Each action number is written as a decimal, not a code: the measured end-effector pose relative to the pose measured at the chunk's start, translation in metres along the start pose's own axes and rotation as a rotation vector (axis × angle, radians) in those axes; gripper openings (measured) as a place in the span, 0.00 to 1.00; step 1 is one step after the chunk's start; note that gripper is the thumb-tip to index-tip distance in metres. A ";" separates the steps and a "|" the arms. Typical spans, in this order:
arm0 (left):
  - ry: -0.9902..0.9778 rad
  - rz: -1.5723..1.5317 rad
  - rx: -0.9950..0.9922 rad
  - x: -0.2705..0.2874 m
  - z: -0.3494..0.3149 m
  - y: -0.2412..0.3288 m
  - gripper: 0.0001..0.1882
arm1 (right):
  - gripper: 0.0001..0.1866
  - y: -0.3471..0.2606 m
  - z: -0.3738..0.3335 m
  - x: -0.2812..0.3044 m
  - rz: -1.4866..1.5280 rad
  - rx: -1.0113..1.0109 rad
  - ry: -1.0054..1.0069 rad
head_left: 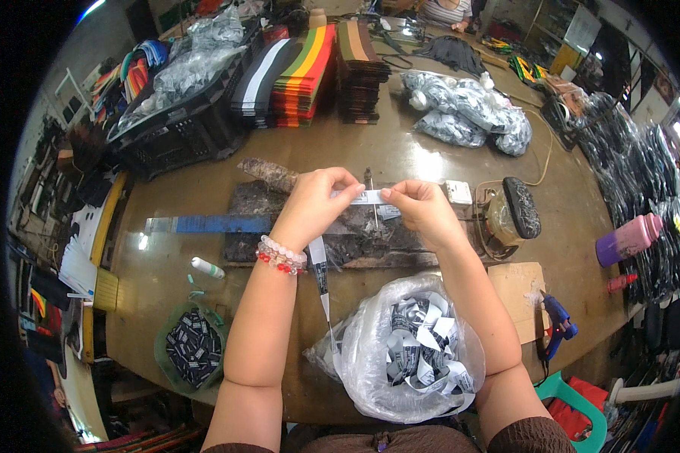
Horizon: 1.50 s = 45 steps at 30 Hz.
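Between my two hands a white label ribbon (367, 198) with dark print is stretched level. My left hand (315, 202) pinches one end between thumb and finger, and my right hand (423, 211) pinches the other. The ribbon's tail hangs below my left wrist, down toward a clear plastic bag (363, 370) at the front edge. Inside that bag lie many loose black-and-white labels (423, 343). A thin upright metal piece (375, 217) stands at the stretched ribbon, over a dark, worn block (257, 204); whether they touch, I cannot tell.
Stacks of striped straps (306, 79) and a black crate (181, 140) stand at the back. Bagged parts (461, 109) lie back right. A coil-like device (510, 215), a blue glue gun (559, 325) and a purple-pink bottle (629, 240) are rightward; a green bag (193, 347) sits front left.
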State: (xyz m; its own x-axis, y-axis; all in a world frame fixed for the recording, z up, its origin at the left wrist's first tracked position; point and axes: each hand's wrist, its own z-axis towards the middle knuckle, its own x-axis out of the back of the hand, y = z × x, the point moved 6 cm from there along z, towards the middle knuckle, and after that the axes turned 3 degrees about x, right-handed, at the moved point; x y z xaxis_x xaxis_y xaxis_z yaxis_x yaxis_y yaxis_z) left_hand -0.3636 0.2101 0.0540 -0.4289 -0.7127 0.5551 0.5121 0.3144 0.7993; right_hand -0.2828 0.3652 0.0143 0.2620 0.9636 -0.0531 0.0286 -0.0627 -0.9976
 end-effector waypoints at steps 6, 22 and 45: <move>-0.007 0.057 0.001 0.001 0.000 -0.002 0.13 | 0.10 0.003 0.002 0.002 -0.043 -0.015 -0.010; -0.083 -0.147 0.075 0.010 -0.003 0.006 0.12 | 0.10 -0.033 -0.009 0.026 -0.147 0.014 0.004; -0.070 -0.166 0.112 0.009 0.004 -0.014 0.13 | 0.18 -0.021 -0.001 0.034 -1.028 0.267 0.315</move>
State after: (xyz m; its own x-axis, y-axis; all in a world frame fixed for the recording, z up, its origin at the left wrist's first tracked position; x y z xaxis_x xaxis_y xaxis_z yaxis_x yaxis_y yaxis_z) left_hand -0.3777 0.2024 0.0486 -0.5532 -0.7164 0.4250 0.3455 0.2670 0.8997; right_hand -0.2733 0.3991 0.0333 0.4676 0.4127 0.7816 0.1745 0.8238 -0.5394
